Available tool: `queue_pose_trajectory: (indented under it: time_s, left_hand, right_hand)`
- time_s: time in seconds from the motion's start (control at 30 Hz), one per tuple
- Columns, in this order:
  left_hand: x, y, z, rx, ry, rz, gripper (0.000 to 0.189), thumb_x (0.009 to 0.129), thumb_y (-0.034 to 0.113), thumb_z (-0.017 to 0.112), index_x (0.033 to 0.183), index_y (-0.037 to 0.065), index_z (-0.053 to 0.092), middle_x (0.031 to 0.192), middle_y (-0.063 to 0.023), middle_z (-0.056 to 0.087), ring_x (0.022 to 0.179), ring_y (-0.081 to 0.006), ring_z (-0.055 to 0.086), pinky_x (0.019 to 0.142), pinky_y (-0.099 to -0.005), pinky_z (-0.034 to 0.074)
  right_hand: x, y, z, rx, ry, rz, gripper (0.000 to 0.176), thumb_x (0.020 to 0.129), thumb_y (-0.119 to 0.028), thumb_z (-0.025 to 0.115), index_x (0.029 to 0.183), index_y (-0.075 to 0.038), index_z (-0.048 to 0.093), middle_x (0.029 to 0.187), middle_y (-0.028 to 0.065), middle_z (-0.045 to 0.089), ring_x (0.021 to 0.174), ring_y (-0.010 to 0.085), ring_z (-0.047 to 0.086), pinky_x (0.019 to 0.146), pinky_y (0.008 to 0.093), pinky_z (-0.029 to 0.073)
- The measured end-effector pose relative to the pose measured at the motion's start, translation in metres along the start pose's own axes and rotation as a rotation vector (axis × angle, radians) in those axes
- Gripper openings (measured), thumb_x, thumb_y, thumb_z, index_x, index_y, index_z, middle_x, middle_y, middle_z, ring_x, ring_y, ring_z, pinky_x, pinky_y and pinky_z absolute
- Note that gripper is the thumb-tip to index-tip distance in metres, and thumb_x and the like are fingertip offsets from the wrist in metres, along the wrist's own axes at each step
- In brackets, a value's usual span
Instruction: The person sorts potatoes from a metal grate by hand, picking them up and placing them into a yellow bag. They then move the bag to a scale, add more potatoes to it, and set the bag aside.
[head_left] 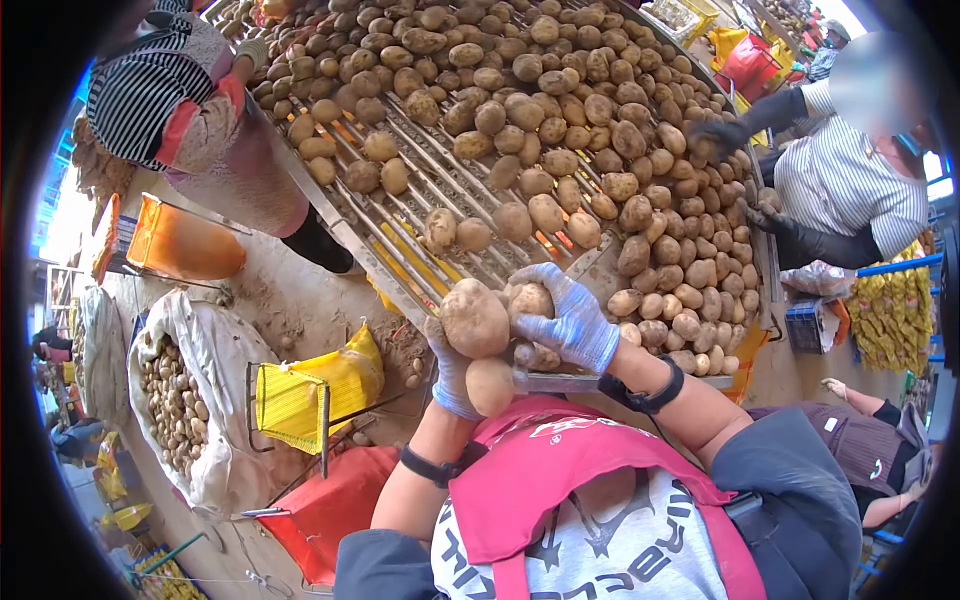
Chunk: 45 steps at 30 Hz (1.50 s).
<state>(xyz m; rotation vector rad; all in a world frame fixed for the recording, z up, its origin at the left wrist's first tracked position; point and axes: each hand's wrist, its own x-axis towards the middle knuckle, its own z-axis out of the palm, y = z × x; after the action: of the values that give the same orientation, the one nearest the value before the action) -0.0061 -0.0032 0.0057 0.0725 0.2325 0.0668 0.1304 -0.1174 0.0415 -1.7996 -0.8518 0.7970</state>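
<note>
In a blue-and-white glove, my left hand is closed around potatoes near the edge of the sorting table. A large potato and a smaller, paler potato rest against its palm and fingers. My right hand, gloved the same way, grips another potato just beside them. Partly hidden under the right hand is one more potato. Beyond both hands, loose potatoes lie on the table's metal rods, and a dense heap covers the right side.
Co-workers stand at the left and right sides of the table. A yellow mesh bag on a frame, a red bag, an orange bag and a white sack of potatoes stand on the floor at left.
</note>
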Motion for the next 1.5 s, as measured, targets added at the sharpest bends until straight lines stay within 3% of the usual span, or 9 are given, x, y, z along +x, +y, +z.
queue_pose_trajectory:
  time_s: [0.07, 0.17, 0.4, 0.63, 0.77, 1.0, 1.17, 1.33, 1.5]
  left_hand:
    - [0.001, -0.001, 0.005, 0.010, -0.003, 0.025, 0.106, 0.061, 0.090, 0.044, 0.132, 0.011, 0.042, 0.118, -0.0114, 0.053, 0.104, -0.0282, 0.055, 0.083, -0.0414, 0.051]
    - [-0.002, -0.005, 0.013, 0.002, 0.112, 0.049, 0.104, 0.061, 0.090, 0.042, 0.129, 0.011, 0.043, 0.115, -0.0109, 0.055, 0.099, -0.0275, 0.056, 0.081, -0.0422, 0.051]
    - [-0.006, -0.004, -0.014, -0.144, -0.248, -0.153, 0.098, 0.064, 0.088, 0.043, 0.130, 0.014, 0.044, 0.117, -0.0112, 0.055, 0.089, -0.0278, 0.058, 0.077, -0.0437, 0.053]
    - [-0.008, -0.017, 0.004, 0.085, 0.245, -0.204, 0.095, 0.065, 0.088, 0.040, 0.124, 0.014, 0.047, 0.101, -0.0107, 0.060, 0.073, -0.0250, 0.059, 0.063, -0.0416, 0.054]
    - [-0.008, -0.022, 0.021, 0.264, 0.331, -0.035, 0.079, 0.075, 0.078, 0.045, 0.114, 0.010, 0.052, 0.089, -0.0088, 0.062, 0.065, -0.0227, 0.061, 0.059, -0.0386, 0.055]
    - [-0.008, 0.009, -0.008, 0.334, 0.753, 0.647, 0.059, 0.089, 0.058, 0.047, 0.124, 0.010, 0.050, 0.112, -0.0081, 0.058, 0.098, -0.0242, 0.060, 0.077, -0.0392, 0.055]
    - [-0.031, 0.024, 0.001, -0.030, 0.718, 0.491, 0.067, 0.087, 0.063, 0.047, 0.127, 0.010, 0.046, 0.120, -0.0096, 0.056, 0.105, -0.0299, 0.057, 0.090, -0.0461, 0.049]
    - [-0.101, 0.050, -0.023, -0.366, 0.746, 0.573, 0.053, 0.081, 0.059, 0.060, 0.109, 0.014, 0.054, 0.091, -0.0095, 0.059, 0.078, -0.0271, 0.056, 0.073, -0.0424, 0.050]
    - [-0.265, 0.139, -0.061, -0.272, 0.701, 1.091, 0.035, 0.087, 0.051, 0.052, 0.090, 0.017, 0.063, 0.072, 0.0064, 0.060, 0.059, -0.0094, 0.057, 0.049, -0.0291, 0.052]
  right_hand:
    - [0.003, 0.004, 0.001, 0.044, 0.012, 0.094, 0.045, 0.077, -0.017, 0.070, 0.116, -0.004, 0.051, 0.115, 0.0124, 0.054, 0.109, 0.0196, 0.052, 0.094, 0.0328, 0.043]
    - [0.011, 0.016, 0.004, -0.160, 0.040, -0.385, 0.039, 0.078, -0.013, 0.067, 0.113, -0.003, 0.053, 0.113, 0.0138, 0.054, 0.108, 0.0219, 0.053, 0.092, 0.0332, 0.043]
    - [0.002, 0.015, 0.011, 0.039, -0.049, -0.218, 0.024, 0.084, -0.017, 0.060, 0.104, -0.003, 0.057, 0.097, 0.0143, 0.058, 0.091, 0.0276, 0.058, 0.079, 0.0362, 0.047]
    - [0.014, 0.034, 0.010, 0.652, 0.003, 0.234, 0.034, 0.091, -0.028, 0.056, 0.120, -0.010, 0.051, 0.098, 0.0049, 0.058, 0.089, 0.0146, 0.055, 0.074, 0.0279, 0.050]
    - [0.013, 0.014, 0.018, 0.315, 0.186, 0.093, 0.035, 0.089, -0.024, 0.059, 0.119, -0.006, 0.051, 0.093, 0.0042, 0.058, 0.083, 0.0150, 0.057, 0.071, 0.0275, 0.050]
    - [0.005, -0.036, 0.016, 0.159, -0.625, 0.227, 0.055, 0.085, -0.030, 0.063, 0.129, -0.003, 0.044, 0.106, 0.0148, 0.060, 0.096, 0.0203, 0.060, 0.084, 0.0295, 0.047]
    - [-0.001, 0.002, 0.079, 0.218, -0.304, -0.026, 0.054, 0.086, -0.031, 0.064, 0.128, -0.003, 0.045, 0.105, 0.0139, 0.060, 0.094, 0.0205, 0.060, 0.081, 0.0332, 0.050]
    - [0.023, -0.040, 0.095, 1.096, -0.563, 0.799, 0.038, 0.090, -0.030, 0.057, 0.118, -0.006, 0.050, 0.095, 0.0085, 0.061, 0.070, 0.0140, 0.062, 0.058, 0.0237, 0.053]
    - [0.054, -0.067, 0.202, 0.881, -0.999, 0.621, 0.037, 0.091, -0.029, 0.053, 0.119, -0.007, 0.046, 0.094, 0.0071, 0.059, 0.071, 0.0155, 0.063, 0.059, 0.0276, 0.055]
